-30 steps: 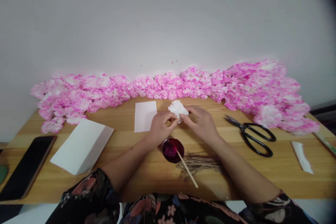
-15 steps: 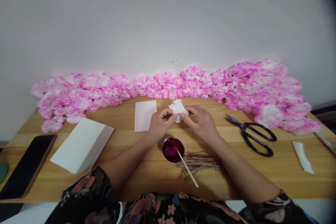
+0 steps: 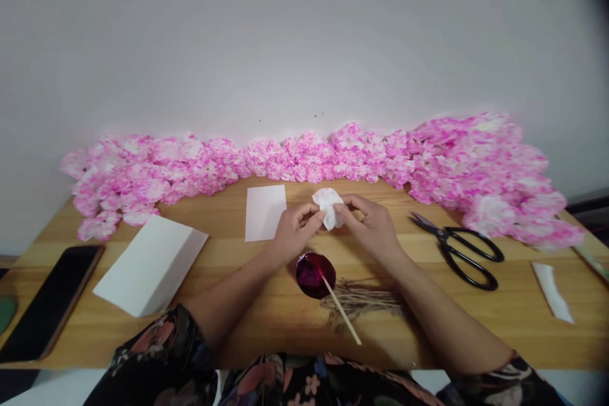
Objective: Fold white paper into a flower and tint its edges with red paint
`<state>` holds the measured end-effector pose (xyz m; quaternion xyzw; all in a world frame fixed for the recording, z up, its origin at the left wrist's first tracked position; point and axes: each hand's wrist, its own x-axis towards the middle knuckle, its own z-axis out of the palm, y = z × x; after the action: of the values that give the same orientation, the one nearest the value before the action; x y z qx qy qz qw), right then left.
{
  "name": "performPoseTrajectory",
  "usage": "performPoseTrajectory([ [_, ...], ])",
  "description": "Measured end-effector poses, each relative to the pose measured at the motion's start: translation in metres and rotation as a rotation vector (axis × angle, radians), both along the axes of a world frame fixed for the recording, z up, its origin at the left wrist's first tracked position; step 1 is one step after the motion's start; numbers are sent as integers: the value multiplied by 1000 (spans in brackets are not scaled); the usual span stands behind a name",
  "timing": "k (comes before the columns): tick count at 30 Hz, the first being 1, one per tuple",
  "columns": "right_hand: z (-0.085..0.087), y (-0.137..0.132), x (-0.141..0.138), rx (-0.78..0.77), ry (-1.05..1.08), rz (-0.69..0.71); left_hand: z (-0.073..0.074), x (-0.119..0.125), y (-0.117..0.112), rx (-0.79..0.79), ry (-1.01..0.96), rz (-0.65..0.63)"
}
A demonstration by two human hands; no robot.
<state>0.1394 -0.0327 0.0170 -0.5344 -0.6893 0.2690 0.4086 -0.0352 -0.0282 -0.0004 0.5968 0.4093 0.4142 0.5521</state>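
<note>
1. Left hand [image 3: 295, 231] and right hand [image 3: 373, 228] both have a thumb-and-finger pinch on a white, crinkly, papery flower [image 3: 327, 200], just beyond the round, shiny dark-magenta dish [image 3: 304, 287].
2. Compared to a second ago, the flower's ruffly top looks flatter and more rounded, and the right thumb's further across its front.
3. Pale wooden stick [image 3: 346, 318] still leans in the dish, brown stringy bundle [image 3: 373, 297] beside it.
4. Pink-and-white ruffled flowers [image 3: 309, 157] line the back, same as before.
</note>
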Motion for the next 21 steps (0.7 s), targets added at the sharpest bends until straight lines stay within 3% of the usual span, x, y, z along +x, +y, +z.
performPoseTrajectory([
  [5,4,-1,0,-10,-11,88,-1,2,-1,-36,-25,-64],
  [13,2,-4,-3,183,-238,84,-10,2,2,0,30,-13],
  [21,-5,1,3,86,-6,-25,-4,3,0,-7,59,-67],
])
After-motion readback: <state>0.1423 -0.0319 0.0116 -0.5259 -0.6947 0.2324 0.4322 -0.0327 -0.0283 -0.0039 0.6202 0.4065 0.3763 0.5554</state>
